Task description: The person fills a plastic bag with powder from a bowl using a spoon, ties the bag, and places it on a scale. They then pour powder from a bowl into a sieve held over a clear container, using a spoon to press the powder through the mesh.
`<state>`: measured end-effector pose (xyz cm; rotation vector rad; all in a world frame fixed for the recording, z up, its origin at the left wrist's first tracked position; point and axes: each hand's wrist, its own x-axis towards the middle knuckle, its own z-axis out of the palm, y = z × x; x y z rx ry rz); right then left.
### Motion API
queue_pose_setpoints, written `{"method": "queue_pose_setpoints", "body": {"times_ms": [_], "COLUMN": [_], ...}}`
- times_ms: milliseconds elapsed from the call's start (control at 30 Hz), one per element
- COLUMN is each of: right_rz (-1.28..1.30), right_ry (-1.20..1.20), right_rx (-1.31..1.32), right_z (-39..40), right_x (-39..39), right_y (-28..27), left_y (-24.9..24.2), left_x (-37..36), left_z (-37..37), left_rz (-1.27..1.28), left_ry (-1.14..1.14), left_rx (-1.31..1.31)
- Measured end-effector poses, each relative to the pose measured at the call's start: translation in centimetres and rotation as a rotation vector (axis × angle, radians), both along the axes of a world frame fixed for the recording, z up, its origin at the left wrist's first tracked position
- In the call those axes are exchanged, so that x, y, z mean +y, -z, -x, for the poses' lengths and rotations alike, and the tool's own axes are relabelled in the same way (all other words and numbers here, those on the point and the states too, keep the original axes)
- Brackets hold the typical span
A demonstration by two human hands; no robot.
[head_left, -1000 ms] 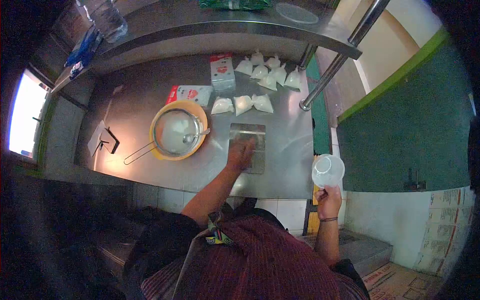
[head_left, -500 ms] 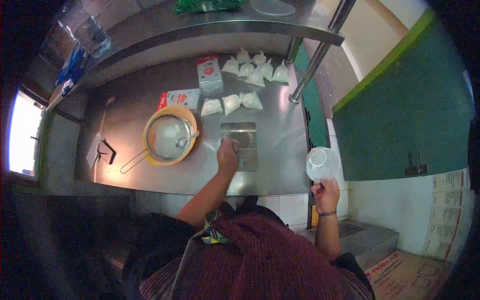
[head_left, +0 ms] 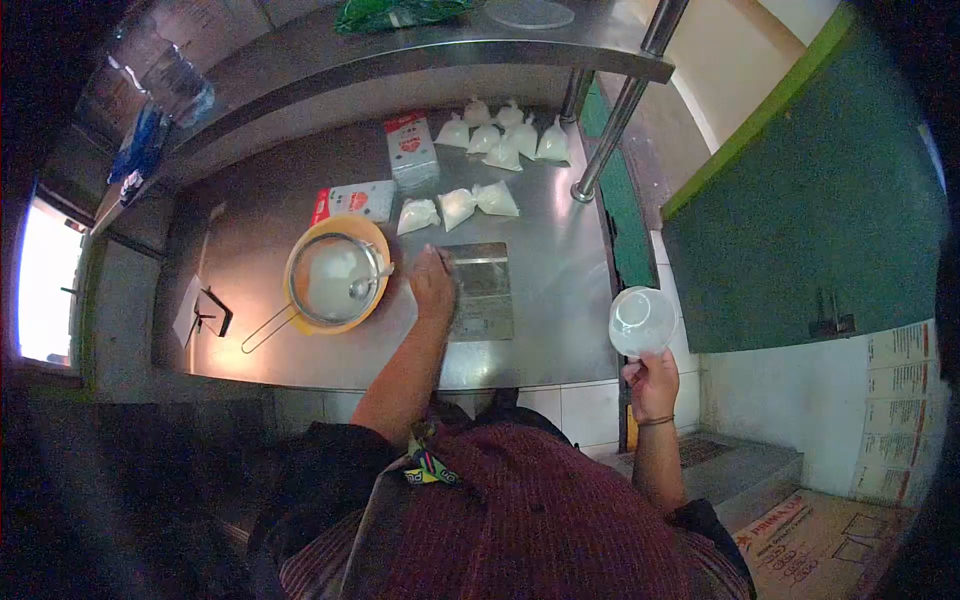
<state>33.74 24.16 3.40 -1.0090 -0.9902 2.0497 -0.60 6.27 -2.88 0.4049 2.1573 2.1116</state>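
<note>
My left hand is over the steel table, just left of the flat metal scale. Its fingers look bent together, but whether anything is between them is too small to tell. My right hand grips the rim of a clear plastic bowl beyond the table's right edge. A yellow basin carries a wire sieve with white powder and a spoon in it. Three tied bags of white powder lie beyond my left hand.
Several more powder bags stand at the back, beside packets of plastic bags. A steel shelf with a post overhangs the table. A small black stand is at the left.
My left hand has moved left and slightly away from me, off the scale. The bowl in my right hand has hardly moved. The view has shifted slightly.
</note>
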Motion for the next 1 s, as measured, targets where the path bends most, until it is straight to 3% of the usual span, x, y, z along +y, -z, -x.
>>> {"method": "queue_pose_setpoints", "body": {"times_ms": [33, 67, 133, 167, 233, 267, 333, 367, 433, 567, 633, 767, 867, 933, 1000], "right_rz": [-0.002, -0.011, -0.019, -0.018, -0.02, -0.023, -0.027, -0.025, -0.026, -0.051, -0.066, -0.028, -0.025, -0.019, 0.001], "right_ry": [0.004, -0.013, -0.034, -0.031, -0.028, -0.035, -0.042, -0.044, -0.04, 0.006, -0.015, 0.0, -0.037, -0.063, -0.125], "right_rx": [0.0, 0.002, 0.001, -0.012, -0.023, -0.053, -0.083, -0.068, -0.052, -0.069, -0.067, -0.036, -0.079, -0.111, -0.219], "right_z": [-0.2, -0.5, -0.7, -0.6, -0.4, -0.4, -0.4, -0.4, -0.2, -0.7, -0.8, -0.7, -0.1, 0.6, 1.9], "right_x": [0.1, 0.2, 0.2, 0.0, -0.1, -0.2, -0.4, -0.4, -0.4, -0.9, -0.8, -0.8, -0.8, -1.0, -1.4], "right_y": [0.2, 0.5, 0.6, 0.5, 0.3, 0.1, 0.1, 0.2, 0.0, 0.2, 0.7, 1.4, 2.3, 2.6, 2.5], "left_y": [-0.1, 0.3, 1.1, 1.4, 1.8, 1.2, 0.1, 1.3, 1.9, 0.5, 0.5, 0.2, 2.0, 2.0, 1.4], "left_x": [0.1, 0.3, 0.5, 0.8, 2.7, 3.4, 4.2, 4.2, 3.8, 1.1, -1.0, -6.0, -10.6, -12.8, -14.7], "left_z": [0.2, 0.2, 0.0, -0.2, -0.8, -0.9, -0.9, -0.3, 0.8, 0.4, -0.7, -3.5, -4.0, -4.3, -5.6], "left_rz": [0.194, 0.191, 0.081, 0.081, -0.411, -0.413, -0.48, -0.482, -0.108, 0.028, 0.337, 0.377, 0.508, 0.518, 0.581], "left_ry": [-0.141, -0.139, 0.131, 0.128, 0.31, 0.31, 0.338, 0.338, 0.06, -0.117, -0.025, 0.056, 0.05, 0.024, 0.056], "left_rx": [0.274, 0.274, -0.023, -0.024, -0.489, -0.489, -0.832, -0.831, 0.053, 0.265, 0.4, 0.13, 0.247, 0.716, 0.692]}}
